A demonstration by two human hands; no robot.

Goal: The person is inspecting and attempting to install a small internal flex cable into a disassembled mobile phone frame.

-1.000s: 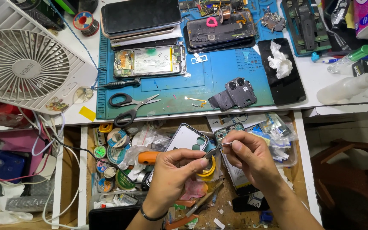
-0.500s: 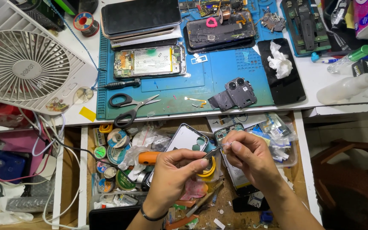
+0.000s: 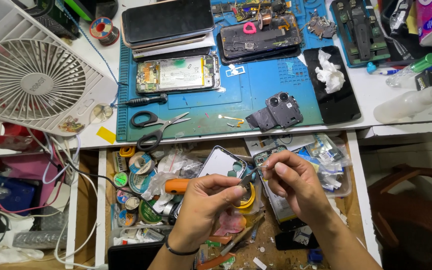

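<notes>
Both my hands hover over an open drawer (image 3: 358,200) full of phone parts. My left hand (image 3: 208,202) pinches a small dark part (image 3: 246,181) between thumb and forefinger. My right hand (image 3: 296,185) is closed on a thin metal tool (image 3: 265,169) whose tip meets that part. Just behind the hands a light phone back cover (image 3: 221,161) and a phone circuit board (image 3: 262,157) lie in the drawer. A yellow tape roll (image 3: 248,200) sits under my left fingers. An orange tool handle (image 3: 177,186) lies left of my left hand.
On the blue work mat (image 3: 276,90) lie an opened phone (image 3: 178,74), black scissors (image 3: 156,127), a screwdriver (image 3: 143,101) and a grey camera frame (image 3: 276,111). A white fan (image 3: 36,85) stands at left. Tape rolls (image 3: 138,165) fill the drawer's left side.
My hands stay almost in place over the drawer, fingertips still together on the small part. Nothing else has visibly moved.
</notes>
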